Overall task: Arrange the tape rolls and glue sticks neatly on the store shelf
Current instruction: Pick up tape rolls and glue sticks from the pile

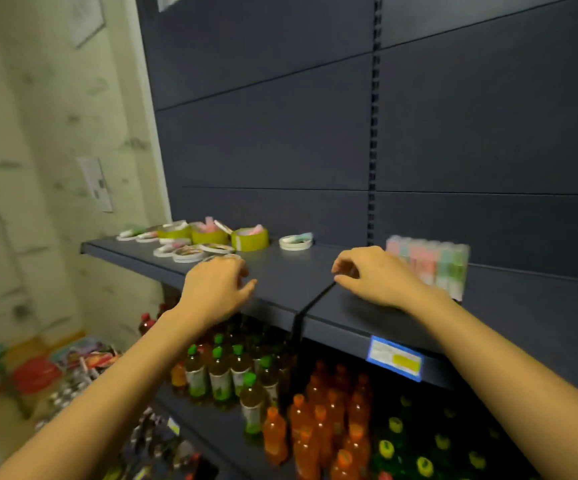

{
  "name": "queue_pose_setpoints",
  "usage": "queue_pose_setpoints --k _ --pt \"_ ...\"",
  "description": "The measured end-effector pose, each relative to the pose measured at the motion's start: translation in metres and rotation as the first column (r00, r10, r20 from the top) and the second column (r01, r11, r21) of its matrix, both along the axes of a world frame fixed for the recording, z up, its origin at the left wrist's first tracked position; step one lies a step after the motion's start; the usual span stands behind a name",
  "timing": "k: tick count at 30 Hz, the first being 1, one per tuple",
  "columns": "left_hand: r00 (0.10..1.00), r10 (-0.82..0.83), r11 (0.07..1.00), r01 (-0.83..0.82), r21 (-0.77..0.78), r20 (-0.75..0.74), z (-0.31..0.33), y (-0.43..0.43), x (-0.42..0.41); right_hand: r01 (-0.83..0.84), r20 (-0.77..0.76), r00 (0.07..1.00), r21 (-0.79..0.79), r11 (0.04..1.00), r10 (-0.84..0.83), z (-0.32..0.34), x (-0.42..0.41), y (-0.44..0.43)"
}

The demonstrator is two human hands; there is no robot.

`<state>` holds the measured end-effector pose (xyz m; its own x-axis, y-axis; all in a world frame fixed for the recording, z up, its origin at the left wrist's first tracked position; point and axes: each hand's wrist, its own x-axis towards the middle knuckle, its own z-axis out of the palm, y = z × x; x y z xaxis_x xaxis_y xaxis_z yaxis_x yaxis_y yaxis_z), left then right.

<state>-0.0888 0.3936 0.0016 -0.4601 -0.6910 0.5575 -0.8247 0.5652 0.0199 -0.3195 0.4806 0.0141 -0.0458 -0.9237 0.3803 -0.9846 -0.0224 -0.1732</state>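
Lower shelves: I see rows of green-capped and orange bottles (318,420) at bottom centre.
Price label (395,358): blue-edged, on the shelf's front lip, lower right of centre.
Left hand (216,285): mid-frame, fingers curled over a flat tape roll (223,258) on the shelf (291,271); I cannot tell whether it grasps it.
Right hand (374,275): right of centre, fingers loosely curled, released, nothing in it.
Glue sticks (429,265): an upright pastel block just beside the right hand.
Tape rolls (207,237): yellow and white, clustered left of centre.
White roll (296,242): lies apart, between cluster and glue sticks.
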Motion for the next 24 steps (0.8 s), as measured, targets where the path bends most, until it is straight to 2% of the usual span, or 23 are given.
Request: queue_pose_setpoints --k 5,11,18,24 --pt "0.998 0.063 0.998 -0.063 0.022 0.019 -0.004 -0.049 0.069 0.01 0.052 0.999 0.08 0.997 -0.015 -0.007 0.059 -0.076" --pt "0.996 0.093 0.994 -0.094 0.049 0.007 -0.011 -0.107 0.109 0.022 0.045 0.999 0.15 0.988 -0.029 -0.012 0.094 -0.149" --pt "0.993 0.119 0.991 -0.117 0.063 -0.025 -0.017 -0.192 0.114 0.053 -0.012 0.999 0.147 0.988 -0.052 -0.012 0.104 -0.246" --pt "0.985 0.157 0.98 -0.147 0.137 -0.071 -0.008 -0.274 0.093 0.126 -0.09 0.99 0.198 0.972 -0.11 -0.011 0.09 -0.315"
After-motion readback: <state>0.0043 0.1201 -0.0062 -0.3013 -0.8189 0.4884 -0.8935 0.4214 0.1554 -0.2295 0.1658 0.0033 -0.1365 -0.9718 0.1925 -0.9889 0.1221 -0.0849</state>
